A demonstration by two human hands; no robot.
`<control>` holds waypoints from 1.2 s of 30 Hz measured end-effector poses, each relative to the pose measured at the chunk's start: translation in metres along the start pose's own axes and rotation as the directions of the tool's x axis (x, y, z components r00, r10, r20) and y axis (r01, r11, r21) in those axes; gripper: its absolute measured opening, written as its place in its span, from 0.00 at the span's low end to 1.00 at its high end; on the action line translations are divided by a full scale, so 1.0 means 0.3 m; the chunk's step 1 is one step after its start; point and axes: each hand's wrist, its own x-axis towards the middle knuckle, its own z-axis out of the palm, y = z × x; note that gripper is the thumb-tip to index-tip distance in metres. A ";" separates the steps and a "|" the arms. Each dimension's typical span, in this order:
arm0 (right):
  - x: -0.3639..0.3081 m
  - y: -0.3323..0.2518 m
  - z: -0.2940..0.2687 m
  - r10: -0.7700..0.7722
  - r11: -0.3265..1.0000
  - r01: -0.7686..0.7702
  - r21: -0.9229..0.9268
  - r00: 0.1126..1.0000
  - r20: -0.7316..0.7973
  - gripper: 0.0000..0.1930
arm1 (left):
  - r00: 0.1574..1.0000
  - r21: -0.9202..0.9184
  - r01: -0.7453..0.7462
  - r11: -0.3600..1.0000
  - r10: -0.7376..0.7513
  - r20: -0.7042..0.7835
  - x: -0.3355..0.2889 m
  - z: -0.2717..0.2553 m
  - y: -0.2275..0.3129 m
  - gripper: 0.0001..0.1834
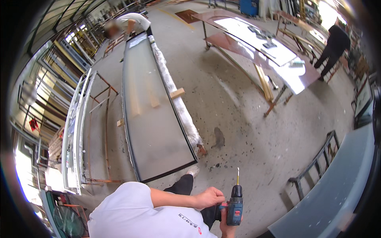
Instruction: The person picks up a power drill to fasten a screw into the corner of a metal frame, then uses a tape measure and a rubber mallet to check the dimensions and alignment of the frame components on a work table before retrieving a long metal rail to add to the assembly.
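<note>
In front of my body my right hand (226,226) grips a blue and black cordless drill (234,210). A long thin bit (238,177) points away from me in its black chuck. Beside the drill, my left hand (210,197) has its fingers curled together in a pinch; anything held between them is too small or hidden to make out. Just ahead and to the left lies a long frosted glass panel (156,135) in a dark frame. Its near edge is close to my feet, and neither hand touches it.
A person in a white shirt (137,20) bends over the panel's far end. White-wrapped length (174,87) lies along its right side. White frames (74,135) stand left. Right are a glossy table (293,79), a person in dark clothes (335,45), a black rack (317,162) and pale glass sheet (337,190).
</note>
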 end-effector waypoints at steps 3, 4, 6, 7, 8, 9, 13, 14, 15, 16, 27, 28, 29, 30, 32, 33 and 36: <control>0.062 -0.154 0.026 0.087 0.990 -0.083 0.118 0.996 -0.031 0.14 | 0.997 -0.149 -0.070 0.986 0.065 -0.043 -0.031 0.025 0.025 0.12; 0.079 -0.169 0.048 0.003 0.997 0.002 0.083 0.998 -0.066 0.16 | 0.998 -0.181 -0.062 0.982 0.062 -0.008 -0.044 0.017 0.029 0.12; 0.108 -0.181 0.093 -0.161 0.986 0.164 0.013 0.979 -0.126 0.21 | 0.997 -0.240 -0.035 0.970 0.051 0.063 -0.073 -0.002 0.044 0.13; 0.072 -0.211 0.079 -0.021 0.992 0.024 -0.126 1.000 0.023 0.19 | 0.994 -0.268 -0.016 0.963 0.044 0.101 -0.084 -0.016 0.052 0.13; 0.085 -0.220 0.090 -0.008 0.997 0.009 -0.081 1.000 0.018 0.19 | 0.991 -0.280 -0.007 0.960 0.045 0.128 -0.091 -0.035 0.064 0.13; 0.101 -0.223 0.102 0.005 0.999 -0.004 -0.034 1.000 0.009 0.19 | 0.986 -0.287 0.003 0.958 0.045 0.158 -0.095 -0.055 0.078 0.13; 0.145 -0.264 0.100 0.029 0.999 -0.030 0.031 0.999 0.043 0.18 | 0.922 -0.351 0.132 0.927 0.015 0.386 -0.084 -0.143 0.083 0.11; 0.150 -0.273 0.093 0.028 0.999 -0.030 0.021 0.997 0.076 0.18 | 0.894 -0.383 0.169 0.908 0.022 0.447 -0.086 -0.158 0.079 0.10; 0.149 -0.283 0.085 0.031 0.999 -0.032 0.010 0.994 0.108 0.18 | 0.862 -0.408 0.213 0.888 0.026 0.507 -0.100 -0.172 0.083 0.09; 0.155 -0.291 0.080 0.030 1.000 -0.030 -0.002 0.989 0.145 0.17 | 0.824 -0.427 0.258 0.867 0.033 0.565 -0.109 -0.184 0.085 0.08; 0.147 -0.412 0.068 -0.171 0.985 0.175 0.003 0.956 0.241 0.19 | 0.991 -0.817 0.001 0.576 0.108 0.078 -0.060 -0.379 0.136 0.08; 0.132 -0.419 0.070 -0.167 0.986 0.166 0.027 0.956 0.242 0.20 | 0.988 -0.846 -0.078 0.527 0.151 0.003 -0.048 -0.385 0.151 0.08; 0.115 -0.401 0.076 -0.114 0.993 0.111 0.026 0.965 0.235 0.21 | 0.979 -0.866 -0.158 0.474 0.190 -0.074 -0.043 -0.385 0.162 0.08; 0.098 -0.364 0.087 -0.063 0.998 0.058 0.026 0.973 0.221 0.21 | 0.976 -0.867 -0.170 0.469 0.199 -0.084 -0.045 -0.377 0.179 0.08; 0.080 -0.320 0.111 -0.030 0.999 0.038 -0.033 0.980 0.198 0.21 | 0.968 -0.865 -0.202 0.460 0.229 -0.104 -0.055 -0.365 0.202 0.08; 0.075 -0.317 0.122 -0.044 0.994 0.063 -0.093 0.981 0.190 0.21 | 0.962 -0.868 -0.201 0.454 0.259 -0.087 -0.059 -0.366 0.200 0.07; 0.068 -0.352 0.118 -0.162 0.959 0.202 -0.199 0.966 0.200 0.20 | 0.957 -0.850 -0.222 0.477 0.275 -0.095 -0.085 -0.362 0.189 0.07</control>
